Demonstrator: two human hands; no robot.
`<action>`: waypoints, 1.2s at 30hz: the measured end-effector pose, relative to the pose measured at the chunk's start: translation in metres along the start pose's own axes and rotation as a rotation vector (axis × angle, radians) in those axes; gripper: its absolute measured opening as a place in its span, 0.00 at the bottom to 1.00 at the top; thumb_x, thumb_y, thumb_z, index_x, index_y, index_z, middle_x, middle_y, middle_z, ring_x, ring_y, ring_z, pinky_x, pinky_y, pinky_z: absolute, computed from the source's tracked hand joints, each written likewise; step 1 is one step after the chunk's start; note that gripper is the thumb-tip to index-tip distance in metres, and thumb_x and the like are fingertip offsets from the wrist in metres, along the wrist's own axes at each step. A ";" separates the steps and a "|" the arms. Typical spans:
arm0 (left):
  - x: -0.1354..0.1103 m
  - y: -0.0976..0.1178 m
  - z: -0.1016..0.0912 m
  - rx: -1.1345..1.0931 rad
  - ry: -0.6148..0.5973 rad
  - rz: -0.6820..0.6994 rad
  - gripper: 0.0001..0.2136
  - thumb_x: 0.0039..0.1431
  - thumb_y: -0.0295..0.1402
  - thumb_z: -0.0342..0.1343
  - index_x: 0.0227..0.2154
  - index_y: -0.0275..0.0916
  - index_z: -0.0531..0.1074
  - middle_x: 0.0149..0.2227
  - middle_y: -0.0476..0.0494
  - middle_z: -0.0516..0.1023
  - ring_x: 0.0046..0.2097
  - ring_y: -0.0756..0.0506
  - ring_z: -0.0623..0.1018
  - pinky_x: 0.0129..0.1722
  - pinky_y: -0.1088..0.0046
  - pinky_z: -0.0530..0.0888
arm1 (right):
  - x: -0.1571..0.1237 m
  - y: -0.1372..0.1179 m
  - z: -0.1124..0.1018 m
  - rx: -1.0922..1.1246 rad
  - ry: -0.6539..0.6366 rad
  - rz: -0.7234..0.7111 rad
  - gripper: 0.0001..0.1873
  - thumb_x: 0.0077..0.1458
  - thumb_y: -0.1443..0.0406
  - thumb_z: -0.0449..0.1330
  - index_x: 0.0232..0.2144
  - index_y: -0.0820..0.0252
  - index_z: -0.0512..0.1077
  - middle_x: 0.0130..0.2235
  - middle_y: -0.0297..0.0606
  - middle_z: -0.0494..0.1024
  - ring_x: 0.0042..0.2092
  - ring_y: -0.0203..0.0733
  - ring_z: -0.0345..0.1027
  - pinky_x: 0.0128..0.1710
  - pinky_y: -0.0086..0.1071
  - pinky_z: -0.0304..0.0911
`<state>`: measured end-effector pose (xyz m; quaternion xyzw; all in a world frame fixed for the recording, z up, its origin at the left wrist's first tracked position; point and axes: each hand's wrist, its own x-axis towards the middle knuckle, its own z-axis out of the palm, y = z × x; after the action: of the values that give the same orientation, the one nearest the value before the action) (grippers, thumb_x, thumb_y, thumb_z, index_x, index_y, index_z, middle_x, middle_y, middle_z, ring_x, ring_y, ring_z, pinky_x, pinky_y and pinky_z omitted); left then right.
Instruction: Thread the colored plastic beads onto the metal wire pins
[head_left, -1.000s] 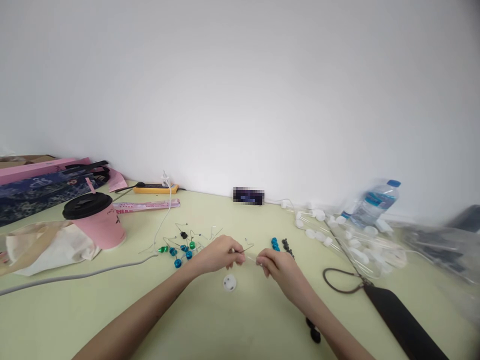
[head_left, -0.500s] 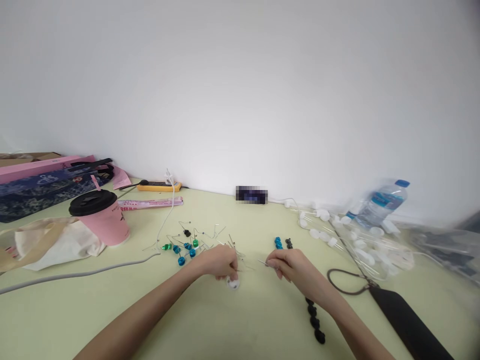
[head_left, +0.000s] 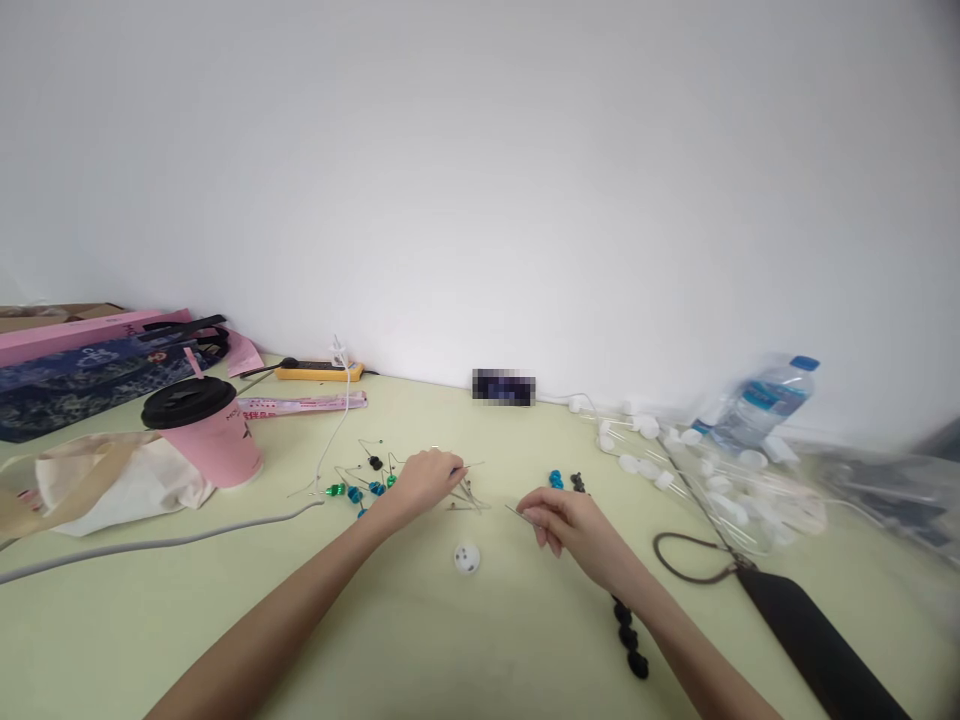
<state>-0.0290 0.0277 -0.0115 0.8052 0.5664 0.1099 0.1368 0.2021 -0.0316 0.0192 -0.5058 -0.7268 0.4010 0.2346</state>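
Observation:
My left hand [head_left: 429, 480] is closed over a pile of thin metal pins. A fine metal wire [head_left: 472, 465] sticks out from its fingertips, and loose pins [head_left: 471, 498] lie just under it. Pinched in my right hand [head_left: 564, 522] is a thin metal rod [head_left: 517, 513] pointing left. In front of both hands stands a small round white dish [head_left: 466, 558] with dark specks in it. Blue beads on wires [head_left: 355, 494], a green one [head_left: 334, 490] and a black one [head_left: 375, 463] lie left of my left hand, partly hidden by it.
Black beads [head_left: 628, 638] and blue beads [head_left: 556, 479] lie around my right arm. A pink cup [head_left: 217, 445], a cloth bag [head_left: 135, 490] and a grey cable [head_left: 187, 545] are at left. White-capped clear tubes [head_left: 660, 480], a water bottle [head_left: 765, 405] and a black strapped case [head_left: 810, 640] are at right.
My left hand has lifted away from the white dish and moved back and left, over the pins, where a wire shows at its fingertips. My right hand has shifted slightly left with the rod.

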 end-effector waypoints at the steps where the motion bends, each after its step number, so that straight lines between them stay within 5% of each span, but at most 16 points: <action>1: 0.002 -0.002 0.005 0.011 -0.005 -0.015 0.17 0.59 0.37 0.42 0.19 0.39 0.68 0.23 0.43 0.73 0.29 0.44 0.73 0.28 0.72 0.62 | 0.000 0.000 0.000 -0.006 -0.005 -0.004 0.12 0.58 0.62 0.49 0.32 0.57 0.72 0.22 0.30 0.71 0.22 0.34 0.62 0.26 0.28 0.57; 7: 0.005 -0.009 0.015 -0.008 -0.005 -0.078 0.16 0.54 0.44 0.51 0.19 0.38 0.68 0.23 0.40 0.72 0.31 0.39 0.75 0.32 0.68 0.65 | 0.000 0.002 -0.001 -0.023 -0.015 -0.011 0.13 0.58 0.61 0.49 0.31 0.57 0.72 0.21 0.30 0.70 0.22 0.34 0.60 0.25 0.27 0.56; 13: -0.002 0.002 -0.011 -0.240 0.015 0.043 0.22 0.64 0.40 0.31 0.38 0.40 0.71 0.37 0.44 0.74 0.38 0.46 0.74 0.38 0.72 0.68 | -0.001 0.001 -0.026 0.028 0.138 -0.048 0.14 0.58 0.59 0.50 0.33 0.59 0.73 0.25 0.32 0.71 0.24 0.35 0.61 0.27 0.28 0.58; 16: -0.003 0.013 -0.006 -0.596 -0.075 0.157 0.17 0.62 0.38 0.39 0.46 0.38 0.69 0.38 0.45 0.74 0.38 0.49 0.73 0.37 0.75 0.69 | -0.006 -0.005 -0.046 0.036 0.222 -0.071 0.16 0.57 0.56 0.51 0.35 0.60 0.73 0.26 0.34 0.71 0.26 0.36 0.61 0.27 0.29 0.59; 21: 0.001 0.037 0.028 -0.956 -0.177 0.194 0.12 0.52 0.34 0.55 0.39 0.34 0.73 0.36 0.43 0.75 0.36 0.47 0.76 0.37 0.73 0.71 | -0.023 -0.018 -0.070 0.012 0.340 -0.096 0.17 0.57 0.54 0.52 0.35 0.59 0.74 0.25 0.35 0.70 0.26 0.36 0.62 0.28 0.29 0.60; 25: 0.008 0.064 0.054 -0.707 -0.132 0.240 0.09 0.49 0.33 0.58 0.35 0.37 0.73 0.43 0.43 0.71 0.36 0.49 0.76 0.36 0.76 0.71 | -0.035 -0.025 -0.080 0.025 0.392 -0.132 0.16 0.57 0.55 0.53 0.34 0.58 0.74 0.26 0.34 0.70 0.26 0.35 0.61 0.28 0.28 0.60; 32: 0.021 0.106 0.076 -0.367 -0.152 0.255 0.05 0.48 0.33 0.58 0.29 0.38 0.73 0.31 0.45 0.74 0.36 0.42 0.74 0.35 0.70 0.66 | -0.044 -0.031 -0.082 0.003 0.379 -0.156 0.17 0.57 0.54 0.52 0.34 0.59 0.74 0.25 0.35 0.71 0.26 0.36 0.62 0.28 0.29 0.61; 36: 0.023 0.116 0.079 -0.287 -0.169 0.234 0.08 0.50 0.32 0.55 0.35 0.37 0.68 0.33 0.40 0.74 0.38 0.38 0.73 0.35 0.66 0.64 | -0.046 -0.034 -0.081 0.004 0.350 -0.159 0.16 0.57 0.55 0.51 0.34 0.59 0.73 0.25 0.35 0.70 0.27 0.37 0.62 0.28 0.29 0.61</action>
<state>0.1074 0.0050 -0.0448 0.8443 0.4338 0.1367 0.2835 0.2614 -0.0516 0.0962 -0.5084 -0.7118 0.2888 0.3893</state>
